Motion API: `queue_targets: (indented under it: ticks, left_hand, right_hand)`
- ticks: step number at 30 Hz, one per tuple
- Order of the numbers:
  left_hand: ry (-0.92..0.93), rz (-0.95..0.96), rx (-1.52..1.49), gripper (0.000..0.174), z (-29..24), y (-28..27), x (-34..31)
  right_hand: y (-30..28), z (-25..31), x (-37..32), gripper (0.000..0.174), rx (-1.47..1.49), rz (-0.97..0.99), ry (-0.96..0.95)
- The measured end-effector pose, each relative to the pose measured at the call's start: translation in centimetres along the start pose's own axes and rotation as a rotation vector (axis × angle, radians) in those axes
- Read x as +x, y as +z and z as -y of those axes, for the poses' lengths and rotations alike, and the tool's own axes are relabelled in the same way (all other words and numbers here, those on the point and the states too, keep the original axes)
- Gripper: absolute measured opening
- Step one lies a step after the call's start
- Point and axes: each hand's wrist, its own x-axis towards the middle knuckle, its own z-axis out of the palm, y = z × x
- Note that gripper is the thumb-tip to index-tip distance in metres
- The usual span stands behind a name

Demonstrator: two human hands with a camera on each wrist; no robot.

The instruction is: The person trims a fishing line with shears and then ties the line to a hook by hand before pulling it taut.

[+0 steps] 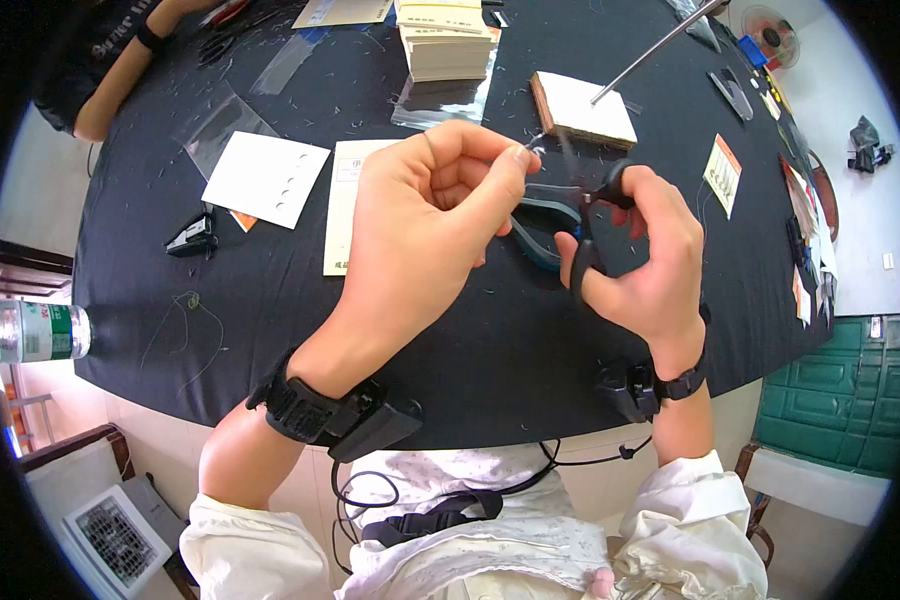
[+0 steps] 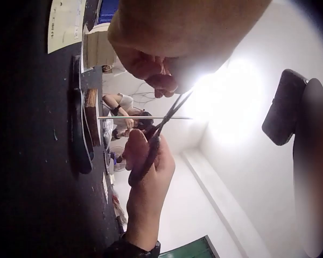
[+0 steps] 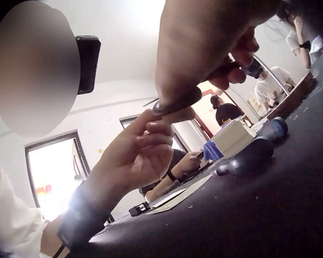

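One tiny item, left hand | scissors, right hand | pliers between, part-hidden

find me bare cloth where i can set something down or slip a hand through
The widest bare patch is the near cloth between the two wrists, below the pliers. Another lies between the right hand and the papers at the right edge. Crowded: the far middle, around the card stack and block, and under the scissors.
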Motion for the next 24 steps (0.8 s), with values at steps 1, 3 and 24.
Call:
queue_targets:
  ticks: [1, 3, 24]
  left_hand:
    - [0.061, -0.002, 0.039, 0.016, 0.4, 0.2, 0.0]
    - [0.122, -0.003, 0.075, 0.016, 0.6, 0.3, 0.0]
    - [0.152, 0.079, 0.168, 0.015, 0.6, 0.1, -0.1]
  right_hand:
    - [0.1, -0.2, 0.0, 0.033, -0.023, 0.013, -0.026]
    - [-0.1, -0.4, 0.0, 0.033, -0.049, 0.026, -0.052]
    - [-0.9, -2.0, 0.6, 0.037, -0.119, 0.046, -0.153]
